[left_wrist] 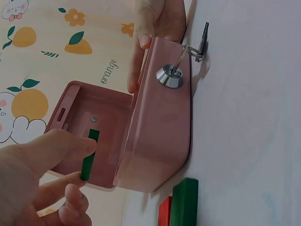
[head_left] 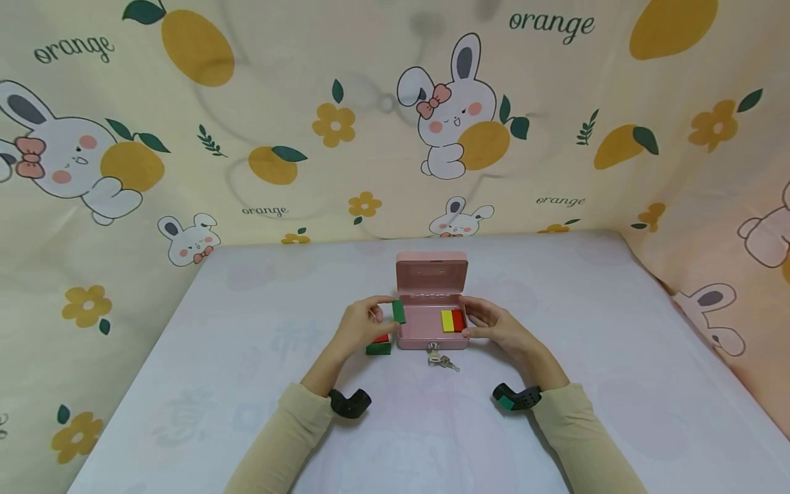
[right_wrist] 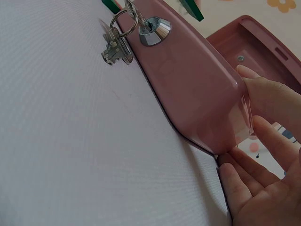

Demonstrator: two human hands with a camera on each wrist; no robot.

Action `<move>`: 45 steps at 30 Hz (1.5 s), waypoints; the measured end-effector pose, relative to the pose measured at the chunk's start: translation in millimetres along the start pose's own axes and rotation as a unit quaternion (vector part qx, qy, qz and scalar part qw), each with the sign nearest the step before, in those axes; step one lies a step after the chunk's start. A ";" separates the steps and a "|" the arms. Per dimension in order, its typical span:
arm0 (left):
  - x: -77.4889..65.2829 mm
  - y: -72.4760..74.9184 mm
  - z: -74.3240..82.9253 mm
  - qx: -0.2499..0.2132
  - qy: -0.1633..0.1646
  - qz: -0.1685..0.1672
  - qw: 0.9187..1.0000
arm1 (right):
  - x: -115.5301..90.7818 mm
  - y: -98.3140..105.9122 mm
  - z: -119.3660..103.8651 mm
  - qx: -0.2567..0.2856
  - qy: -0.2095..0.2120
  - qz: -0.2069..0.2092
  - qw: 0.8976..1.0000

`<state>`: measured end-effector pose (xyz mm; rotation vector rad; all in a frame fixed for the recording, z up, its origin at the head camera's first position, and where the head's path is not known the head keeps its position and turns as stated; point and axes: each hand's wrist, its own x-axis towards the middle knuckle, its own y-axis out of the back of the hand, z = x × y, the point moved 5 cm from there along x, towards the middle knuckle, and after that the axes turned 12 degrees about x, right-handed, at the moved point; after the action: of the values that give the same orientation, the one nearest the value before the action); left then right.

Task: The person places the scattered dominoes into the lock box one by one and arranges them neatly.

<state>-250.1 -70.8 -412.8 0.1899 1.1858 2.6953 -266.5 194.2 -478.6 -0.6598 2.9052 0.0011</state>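
Observation:
A pink metal cash box [head_left: 432,343] stands with its lid raised and keys [head_left: 443,360] hanging from its front lock. My left hand [head_left: 361,322] pinches a green block [head_left: 398,311] between thumb and fingers, over the box's left edge. In the left wrist view this green block [left_wrist: 90,155] appears edge-on, in front of the lid. My right hand [head_left: 496,322] holds the box's right side, its thumb [right_wrist: 268,94] at the rim by the front corner and its fingers along the outer wall. Inside, a yellow block [head_left: 447,321] and a red block [head_left: 458,320] lie side by side at the right.
Just left of the box, a green block [head_left: 378,348] and a red block [head_left: 381,338] lie together on the white-covered table [head_left: 247,329]. The raised lid [head_left: 431,273] stands at the back of the box. A printed cloth [head_left: 370,158] hangs behind the table.

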 end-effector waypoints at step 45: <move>18.1 -36.9 27.2 0.031 -0.088 -0.066 0.993 | 1.1 1.1 0.4 0.004 0.003 0.000 1.000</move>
<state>-258.0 -22.9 -421.1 0.3397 1.1857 2.4737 -267.9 194.7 -479.2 -0.6602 2.9090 -0.0115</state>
